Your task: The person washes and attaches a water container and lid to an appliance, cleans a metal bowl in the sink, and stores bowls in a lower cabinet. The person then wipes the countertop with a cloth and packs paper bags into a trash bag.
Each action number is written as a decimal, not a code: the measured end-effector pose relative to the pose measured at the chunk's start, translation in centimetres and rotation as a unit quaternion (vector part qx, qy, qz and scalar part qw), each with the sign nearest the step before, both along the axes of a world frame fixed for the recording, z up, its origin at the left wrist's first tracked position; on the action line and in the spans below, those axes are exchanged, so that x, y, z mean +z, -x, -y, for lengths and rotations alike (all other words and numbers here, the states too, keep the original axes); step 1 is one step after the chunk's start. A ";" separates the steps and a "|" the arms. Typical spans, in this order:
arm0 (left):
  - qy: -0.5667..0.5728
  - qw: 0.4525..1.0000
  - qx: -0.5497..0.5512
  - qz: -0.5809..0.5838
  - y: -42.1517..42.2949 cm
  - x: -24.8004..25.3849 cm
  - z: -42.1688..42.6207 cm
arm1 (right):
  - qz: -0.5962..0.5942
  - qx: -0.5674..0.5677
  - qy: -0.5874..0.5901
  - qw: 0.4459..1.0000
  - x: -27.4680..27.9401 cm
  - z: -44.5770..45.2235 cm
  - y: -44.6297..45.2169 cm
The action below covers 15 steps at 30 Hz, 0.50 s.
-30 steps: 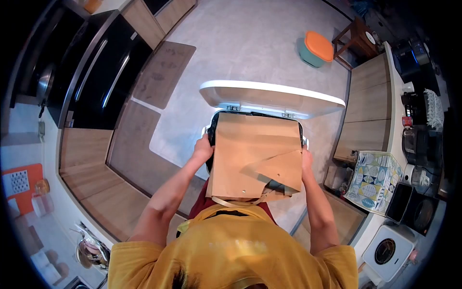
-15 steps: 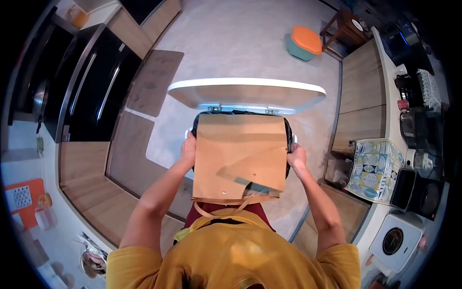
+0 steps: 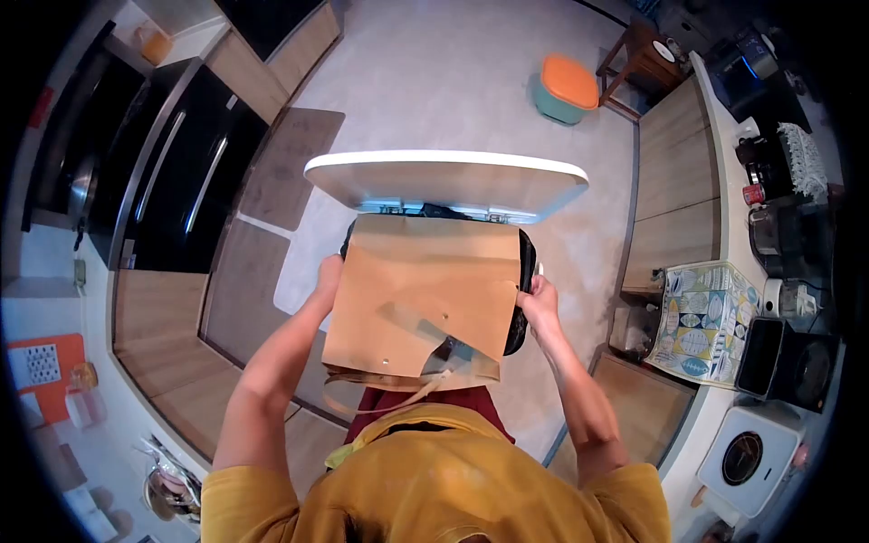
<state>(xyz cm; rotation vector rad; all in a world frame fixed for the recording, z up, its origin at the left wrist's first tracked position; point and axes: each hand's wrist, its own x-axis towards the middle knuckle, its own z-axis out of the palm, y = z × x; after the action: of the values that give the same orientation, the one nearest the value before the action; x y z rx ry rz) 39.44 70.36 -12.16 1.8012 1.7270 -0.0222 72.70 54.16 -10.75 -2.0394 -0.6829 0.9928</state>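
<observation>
In front of my body, a trash bin with a black liner (image 3: pixel 528 246) stands under a large brown paper bag (image 3: pixel 425 262). Its white-rimmed lid (image 3: pixel 444 172) is raised on two metal hinges at the far side. The bag covers most of the bin's opening, and its loop handle (image 3: pixel 348 398) hangs toward my shirt. My left hand (image 3: pixel 330 273) is closed at the bin's left side, its fingertips hidden by the bag. My right hand (image 3: pixel 540 305) curls around the bin's right side, just below a white handle (image 3: pixel 540 270), with the thumb near the bag's edge.
Dark floor mats (image 3: pixel 294 167) lie at the left beside cabinets and a black oven (image 3: pixel 186 176). A teal box with an orange lid (image 3: pixel 568 86) sits near a wooden stool (image 3: pixel 644 54). The right counter holds a patterned cloth cover (image 3: pixel 704 321) and a white cooktop (image 3: pixel 751 457).
The bin, bag and both hands have shifted left in view. The bag now sits skewed toward the left, baring more liner on the right. The lid stays raised.
</observation>
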 end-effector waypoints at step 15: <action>0.076 0.962 0.019 0.260 5.3 6.1 1.4 | -0.212 -0.057 -0.146 0.965 11.5 3.9 1.4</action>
<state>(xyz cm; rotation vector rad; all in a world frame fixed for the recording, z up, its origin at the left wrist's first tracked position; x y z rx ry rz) 34.14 69.00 -6.09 1.4911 1.3417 0.3022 71.34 50.22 0.78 -1.5260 -0.4448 1.1394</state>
